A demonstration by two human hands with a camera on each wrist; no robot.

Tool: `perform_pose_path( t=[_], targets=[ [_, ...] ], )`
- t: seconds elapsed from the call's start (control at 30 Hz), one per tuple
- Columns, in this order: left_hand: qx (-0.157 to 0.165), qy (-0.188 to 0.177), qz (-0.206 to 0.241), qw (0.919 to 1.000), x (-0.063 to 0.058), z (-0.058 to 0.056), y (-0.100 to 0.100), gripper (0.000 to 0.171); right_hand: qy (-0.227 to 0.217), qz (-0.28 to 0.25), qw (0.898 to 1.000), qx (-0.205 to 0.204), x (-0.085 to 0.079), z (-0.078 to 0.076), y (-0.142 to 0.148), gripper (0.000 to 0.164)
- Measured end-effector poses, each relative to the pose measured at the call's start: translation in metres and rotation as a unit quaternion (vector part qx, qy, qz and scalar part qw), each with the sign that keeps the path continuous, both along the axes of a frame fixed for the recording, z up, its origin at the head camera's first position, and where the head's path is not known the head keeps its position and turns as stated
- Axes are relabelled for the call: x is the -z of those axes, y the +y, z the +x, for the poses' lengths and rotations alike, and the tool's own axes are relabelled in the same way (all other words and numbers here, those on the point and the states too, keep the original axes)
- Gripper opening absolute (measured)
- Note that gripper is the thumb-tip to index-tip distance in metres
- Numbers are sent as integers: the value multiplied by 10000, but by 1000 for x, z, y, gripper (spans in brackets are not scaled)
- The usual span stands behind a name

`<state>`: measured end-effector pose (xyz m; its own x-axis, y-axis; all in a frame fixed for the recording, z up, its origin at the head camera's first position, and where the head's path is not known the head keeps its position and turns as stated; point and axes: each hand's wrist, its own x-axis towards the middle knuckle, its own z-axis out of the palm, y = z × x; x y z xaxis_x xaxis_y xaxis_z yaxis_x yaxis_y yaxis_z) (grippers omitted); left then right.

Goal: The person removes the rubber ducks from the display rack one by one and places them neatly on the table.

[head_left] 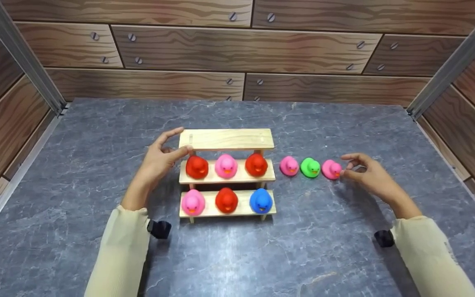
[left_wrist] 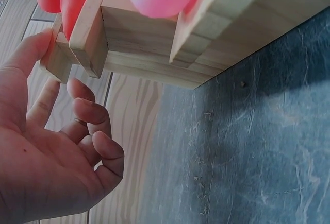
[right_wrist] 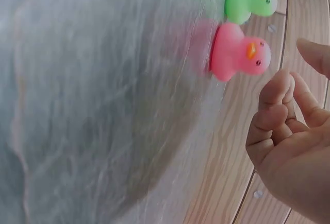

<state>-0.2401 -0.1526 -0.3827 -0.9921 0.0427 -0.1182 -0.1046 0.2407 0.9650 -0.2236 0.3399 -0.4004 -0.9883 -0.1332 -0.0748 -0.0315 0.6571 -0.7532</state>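
Observation:
A three-tier wooden stand (head_left: pixel 227 139) is on the table, its top board bare. My left hand (head_left: pixel 157 163) pinches the left end of that board between thumb and index finger, the other fingers loosely bent. On the middle tier sit a red rubber duck (head_left: pixel 197 167), a pink one (head_left: pixel 226 166) and another red one (head_left: pixel 256 165). The bottom tier bears pink (head_left: pixel 193 202), red (head_left: pixel 226 200) and blue (head_left: pixel 261 201) ducks. My right hand (head_left: pixel 367 173) is just right of a pink duck (right_wrist: pixel 236 52), fingers apart from it and holding nothing.
Right of the stand, another pink duck (head_left: pixel 289 166) and a green duck (head_left: pixel 310 167) stand on the grey marbled table (head_left: pixel 324 255), in line with the pink one by my hand. Wood-patterned panels (head_left: pixel 245 49) and metal posts (head_left: pixel 447 62) bound the table.

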Motion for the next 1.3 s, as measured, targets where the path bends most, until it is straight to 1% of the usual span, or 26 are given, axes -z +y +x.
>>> perform_pose_path(
  t=[0.27, 0.4, 0.63, 0.73, 0.9, 1.1, 1.3],
  targets=[
    [-12, 3, -79, 10000, 1, -2, 0, 64, 255, -384, 9989, -112, -6, 11, -26, 49],
    [-38, 0, -134, 9999, 1, -2, 0, 64, 366, -725, 9966, -145, -7, 13, -40, 49],
    [4, 79, -116, 9999, 2, -1, 0, 64, 522, -1150, 9915, -307, -7, 17, -65, 47],
    [5, 91, -151, 9998, 2, 0, 0, 64, 477, -1365, 9885, -436, -8, 19, -77, 49],
    [-19, 23, -174, 9998, 2, 1, 0, 64, 258, -1577, 9856, -554, -7, 24, -92, 53],
    [-24, 16, -167, 9999, 0, 1, 1, 65, 104, -1702, 9837, -576, -5, 29, -105, 55],
    [-30, 34, -162, 9999, -1, 0, 1, 66, 98, -1794, 9817, -631, -11, 30, -113, 54]
  ],
)
